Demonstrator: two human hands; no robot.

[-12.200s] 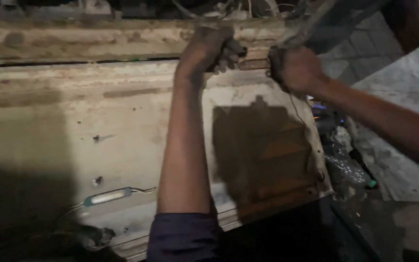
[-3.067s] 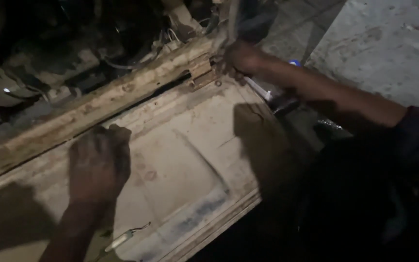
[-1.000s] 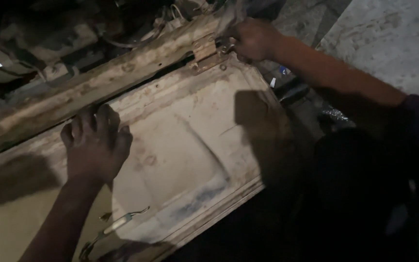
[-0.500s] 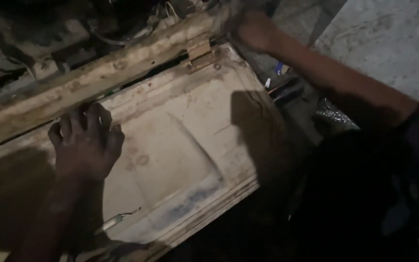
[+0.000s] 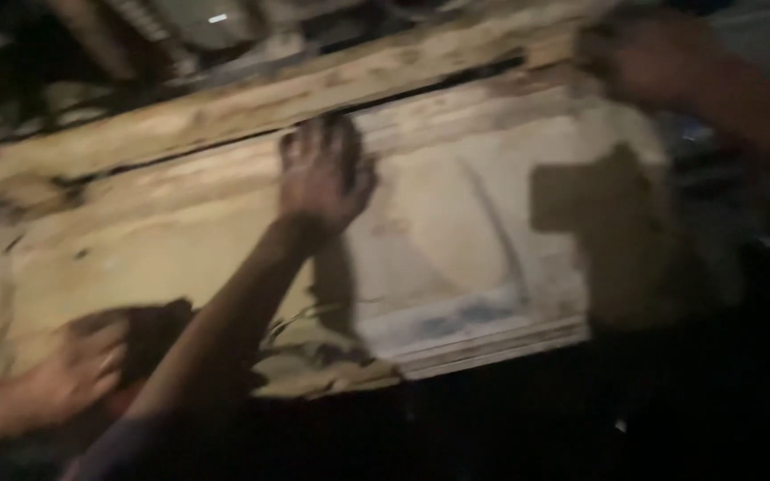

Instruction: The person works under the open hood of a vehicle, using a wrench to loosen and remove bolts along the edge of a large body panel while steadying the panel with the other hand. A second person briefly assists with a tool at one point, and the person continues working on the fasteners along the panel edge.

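L hand (image 5: 323, 174) flat, fingers spread on panel (image 5: 456, 240) mid-frame | R hand (image 5: 639, 58) upper right at panel corner, blurred, grip can't tell | another's hand (image 5: 77, 370) lower left on panel | tip: press evenly by seam, steady both ends

The left hand (image 5: 324, 174) is seen just left of the frame's centre, palm down and fingers spread flat, with its forearm stretched up from the lower left. The right hand (image 5: 639, 55) is held at the upper right corner (blurred, so its fingers cannot be told apart), its forearm running off the right edge of the frame.
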